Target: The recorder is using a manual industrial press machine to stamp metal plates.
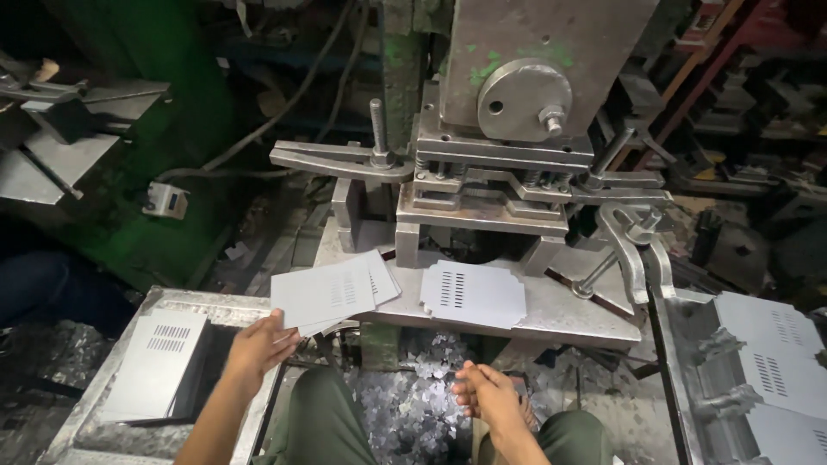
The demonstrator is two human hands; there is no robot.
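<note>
We saw the left hand (257,347) gripping the near corner of a small stack of slotted grey metal sheets (330,294), which rested on the edge of the press bed (568,303). The right hand (484,394) hung empty, fingers loosely extended, above the scrap cuttings (413,405) on the floor. Another slotted sheet (474,294) lay on the bed under the die (482,207). More sheets sat in the left tray (159,362) and the right tray (767,362).

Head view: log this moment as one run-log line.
left hand: holds slotted sheets | right hand: empty, open | second sheet stack: on press bed
</note>
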